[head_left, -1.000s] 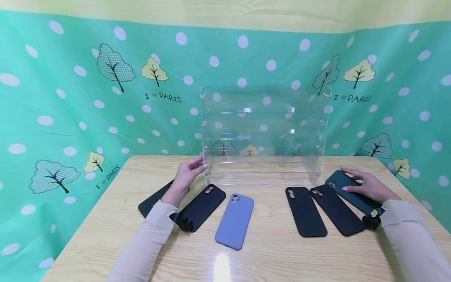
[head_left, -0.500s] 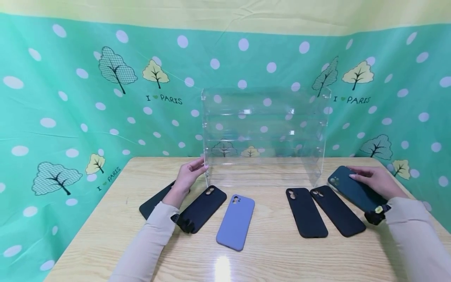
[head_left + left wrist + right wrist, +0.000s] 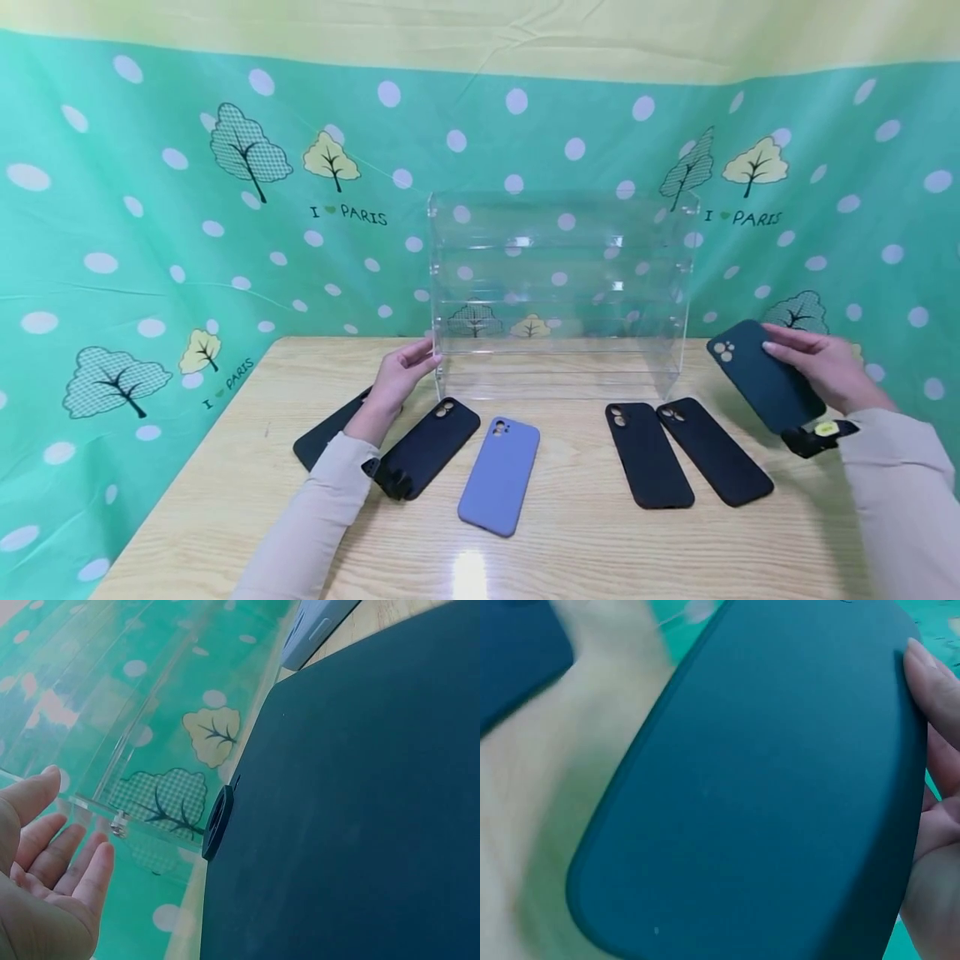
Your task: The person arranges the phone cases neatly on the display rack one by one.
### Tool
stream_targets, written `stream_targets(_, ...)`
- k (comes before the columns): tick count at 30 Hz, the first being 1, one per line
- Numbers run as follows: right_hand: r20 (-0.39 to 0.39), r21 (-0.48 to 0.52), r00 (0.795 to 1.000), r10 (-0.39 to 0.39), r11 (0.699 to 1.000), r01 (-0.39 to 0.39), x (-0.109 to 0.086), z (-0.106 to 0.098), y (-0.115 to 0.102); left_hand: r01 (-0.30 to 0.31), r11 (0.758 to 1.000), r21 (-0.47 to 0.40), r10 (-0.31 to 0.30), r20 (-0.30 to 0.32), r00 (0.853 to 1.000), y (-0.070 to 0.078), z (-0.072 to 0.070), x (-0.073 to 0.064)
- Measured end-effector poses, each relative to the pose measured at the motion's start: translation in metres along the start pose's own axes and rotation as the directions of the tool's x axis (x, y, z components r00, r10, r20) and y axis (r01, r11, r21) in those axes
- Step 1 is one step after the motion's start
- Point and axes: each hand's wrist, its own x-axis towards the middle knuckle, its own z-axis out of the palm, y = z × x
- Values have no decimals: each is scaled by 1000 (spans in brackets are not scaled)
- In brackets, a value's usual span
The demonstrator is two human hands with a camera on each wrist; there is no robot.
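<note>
My right hand [image 3: 832, 367] grips a dark green phone case [image 3: 768, 379] by its right edge, tilted and raised above the table, camera cutouts at its upper left. In the right wrist view the thumb lies on the back of the case [image 3: 757, 795], fingers behind its edge. My left hand [image 3: 401, 379] is at the left side panel of a clear acrylic tiered rack [image 3: 558, 346], its fingers loosely extended against it in the left wrist view. Under that wrist lie a black phone case [image 3: 431, 450] and another dark case [image 3: 330, 433], partly hidden by the arm.
A lavender phone case [image 3: 498, 479] lies front centre on the wooden table [image 3: 577, 550]. Two black cases, one nearer the middle [image 3: 648, 454] and one beside it [image 3: 716, 450], lie in front of the rack's right end. A green patterned cloth [image 3: 360, 275] hangs behind.
My right hand has lifted the dark green case off the table and tilted it up, moving slightly right. My left hand stays at the rack's side.
</note>
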Motion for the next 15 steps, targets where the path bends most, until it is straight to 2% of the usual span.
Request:
stream_targets(2, -3, 191, 1000, 9, 982, -8, 0, -3, -11, 4, 1000, 2, -4, 1, 1000, 0, 0, 0)
stream_targets(5, -12, 407, 1000, 21, 914, -14, 2, -7, -31, 9, 1000, 1, -9, 4, 1000, -1, 0, 0)
stream_targets(11, -62, 553, 994, 88, 832, -39, 14, -10, -77, 14, 1000, -1, -14, 5, 1000, -1, 0, 0)
stream_targets(14, -79, 614, 992, 97, 789, -29, 21, -7, -98, 24, 1000, -7, -24, 11, 1000, 2, -1, -2)
stream_targets(15, -91, 621, 991, 96, 784, -19, 23, -6, -105, 27, 1000, -7, -27, 15, 1000, 3, -1, -3)
